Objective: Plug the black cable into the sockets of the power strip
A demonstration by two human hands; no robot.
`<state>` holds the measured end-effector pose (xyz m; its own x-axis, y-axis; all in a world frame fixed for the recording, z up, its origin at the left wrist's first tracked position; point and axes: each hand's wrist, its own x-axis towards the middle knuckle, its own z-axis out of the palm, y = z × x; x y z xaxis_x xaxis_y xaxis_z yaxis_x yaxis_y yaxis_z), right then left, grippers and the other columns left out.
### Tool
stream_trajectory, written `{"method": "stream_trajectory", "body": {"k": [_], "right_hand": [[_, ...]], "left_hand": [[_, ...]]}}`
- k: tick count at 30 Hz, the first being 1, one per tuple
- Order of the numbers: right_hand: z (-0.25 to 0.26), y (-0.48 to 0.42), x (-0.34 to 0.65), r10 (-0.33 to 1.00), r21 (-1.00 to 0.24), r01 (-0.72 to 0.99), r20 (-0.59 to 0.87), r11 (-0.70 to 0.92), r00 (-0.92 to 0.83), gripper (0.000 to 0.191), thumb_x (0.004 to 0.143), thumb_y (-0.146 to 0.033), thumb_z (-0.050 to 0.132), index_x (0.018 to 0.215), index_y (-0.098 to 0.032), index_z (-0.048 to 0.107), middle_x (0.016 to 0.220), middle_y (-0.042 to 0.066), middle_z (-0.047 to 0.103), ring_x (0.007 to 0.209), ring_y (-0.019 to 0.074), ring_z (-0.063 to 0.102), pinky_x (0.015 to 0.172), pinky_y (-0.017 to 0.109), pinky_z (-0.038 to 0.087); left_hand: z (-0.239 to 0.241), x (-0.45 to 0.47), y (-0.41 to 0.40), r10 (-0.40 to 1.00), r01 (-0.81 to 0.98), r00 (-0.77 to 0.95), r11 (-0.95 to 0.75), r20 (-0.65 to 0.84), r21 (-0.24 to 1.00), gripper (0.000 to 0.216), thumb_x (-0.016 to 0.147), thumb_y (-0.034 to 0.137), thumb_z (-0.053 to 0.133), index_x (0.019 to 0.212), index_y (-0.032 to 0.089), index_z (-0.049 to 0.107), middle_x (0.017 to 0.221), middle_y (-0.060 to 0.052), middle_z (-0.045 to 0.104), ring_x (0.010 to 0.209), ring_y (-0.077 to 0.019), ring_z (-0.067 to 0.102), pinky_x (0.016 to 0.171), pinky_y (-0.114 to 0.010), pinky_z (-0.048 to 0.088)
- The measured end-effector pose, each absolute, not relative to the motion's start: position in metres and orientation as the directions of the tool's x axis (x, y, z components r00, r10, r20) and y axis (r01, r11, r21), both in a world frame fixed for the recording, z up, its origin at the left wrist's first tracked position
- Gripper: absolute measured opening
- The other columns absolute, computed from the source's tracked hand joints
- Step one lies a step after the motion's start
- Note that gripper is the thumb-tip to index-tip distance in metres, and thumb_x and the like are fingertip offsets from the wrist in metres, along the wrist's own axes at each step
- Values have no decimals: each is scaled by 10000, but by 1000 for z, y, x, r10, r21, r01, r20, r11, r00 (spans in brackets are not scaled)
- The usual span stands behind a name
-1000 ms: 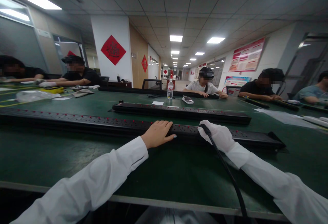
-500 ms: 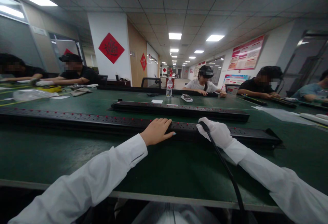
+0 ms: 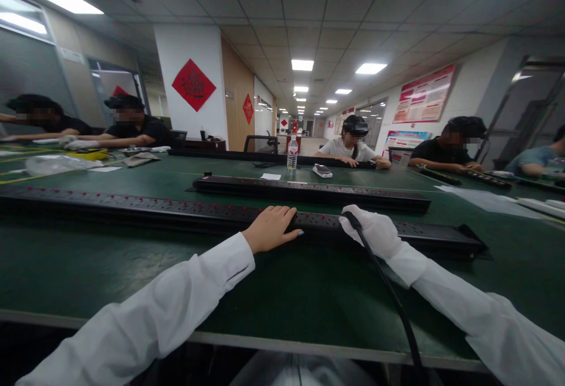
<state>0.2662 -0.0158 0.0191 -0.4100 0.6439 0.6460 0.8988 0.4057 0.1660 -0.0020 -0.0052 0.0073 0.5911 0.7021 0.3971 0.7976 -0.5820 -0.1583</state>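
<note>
A long black power strip (image 3: 145, 205) with a row of sockets and small red parts lies across the green table in front of me. My bare left hand (image 3: 272, 228) rests on its near edge, fingers stretched over the top and thumb apart, holding nothing. Farther right, my white-gloved right hand (image 3: 368, 230) is closed round the end of a black power cord (image 3: 388, 286), right at the strip's top face. Whatever is on the cord's end is hidden by the glove. The cord runs down over the table's front edge.
Behind it lies a second black strip (image 3: 309, 190), with another strip (image 3: 212, 155) at the far side. A water bottle (image 3: 292, 155), a phone (image 3: 322, 170) and white paper (image 3: 271, 176) lie between. Plastic sheeting (image 3: 485, 199) is at right. Several people sit around the table.
Both my hands stay in the same places on the strip. The view has shifted very slightly, and a co-worker at far left has moved their head and arm a little.
</note>
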Motion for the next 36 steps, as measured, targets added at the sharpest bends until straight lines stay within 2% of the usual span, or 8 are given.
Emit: {"method": "stream_trajectory", "body": {"k": [36], "right_hand": [[17,-14,267,635,172,904,661,391,-401,288,830,-419,387,954,-237,572,709,-11,661,598,119,598,536,213,354]], "left_hand": [[4,-3,-2,690,791,602,-584,402,-182,606,841,575,272,1233,128,389,1130,-126,547,1034,-239,511,852,-347,385]]}}
